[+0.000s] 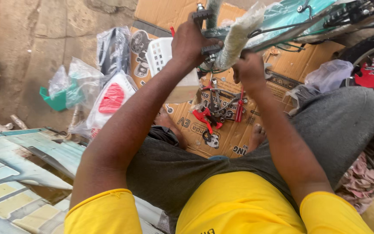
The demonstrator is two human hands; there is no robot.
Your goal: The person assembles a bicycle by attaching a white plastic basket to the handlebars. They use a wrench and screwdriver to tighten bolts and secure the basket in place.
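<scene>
Both arms reach up and away from the seated person, elbows bent, toward a bicycle frame (282,19) held above the lap. The left hand (191,43) is raised highest, seen from the back, its fingers curled over a black pedal-like part (202,15) at the far top of the view; the grip is closed on that part, though the fingertips are hidden behind the hand. The right hand (249,71) sits lower and just to the right, knuckles toward the camera, closed around the lower end of a tube wrapped in whitish plastic film (239,34); what lies inside its palm cannot be made out. The wrapped tube runs up and to the right between the two hands, touching both. The frame is teal under clear wrapping and is cut off by the top edge. Left of the arms, on the ground, lie clear plastic bags (78,82), a bagged white part with a red panel (111,99) and a white plastic basket (159,54). Below the hands, on flattened cardboard (230,138), sits a cluster of small tools with red handles (217,112); their individual kinds are hard to tell. A bare foot (256,134) rests on the cardboard near them. At far right a bicycle wheel (369,56) is partly cut off by the edge.
</scene>
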